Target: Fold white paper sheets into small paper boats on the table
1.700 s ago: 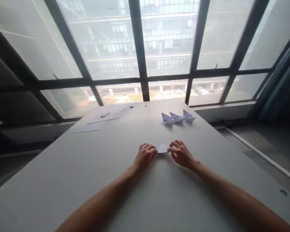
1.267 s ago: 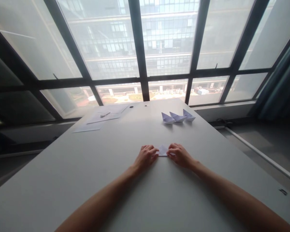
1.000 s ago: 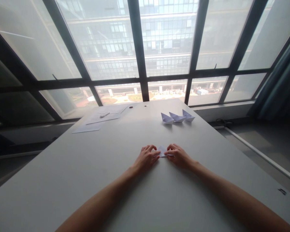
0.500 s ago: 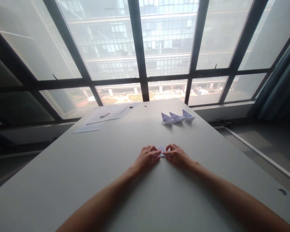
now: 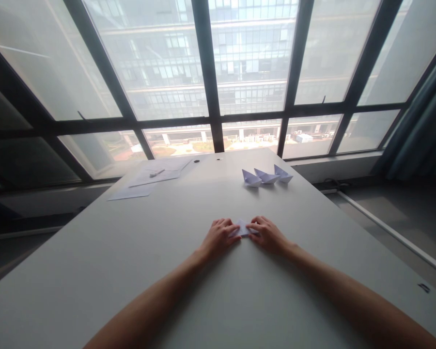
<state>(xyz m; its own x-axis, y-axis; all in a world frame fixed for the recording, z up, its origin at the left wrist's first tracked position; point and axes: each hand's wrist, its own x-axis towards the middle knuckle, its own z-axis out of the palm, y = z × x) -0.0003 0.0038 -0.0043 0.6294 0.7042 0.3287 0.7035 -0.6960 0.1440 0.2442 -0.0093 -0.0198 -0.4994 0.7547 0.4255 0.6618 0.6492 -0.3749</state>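
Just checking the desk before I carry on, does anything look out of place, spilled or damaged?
Nothing stands out. Both hands, left hand and right hand, press a small folded paper flat on the table. Three paper boats sit in a row beyond; loose sheets lie far left.

Both bare forearms reach forward from the lower edge of the view and converge toward the middle, the left from the lower left, the right from the lower right; the wrists lie low and roughly straight; the left hand is palm down, its knuckles raised and its fingers curled, tips pointing toward the other hand; the right hand mirrors it, palm down, fingers bent and drawn together, tips aimed left; the two sets of fingertips sit just beside one another, pressing downward; whether the thumbs pinch beneath the fingers cannot be told.
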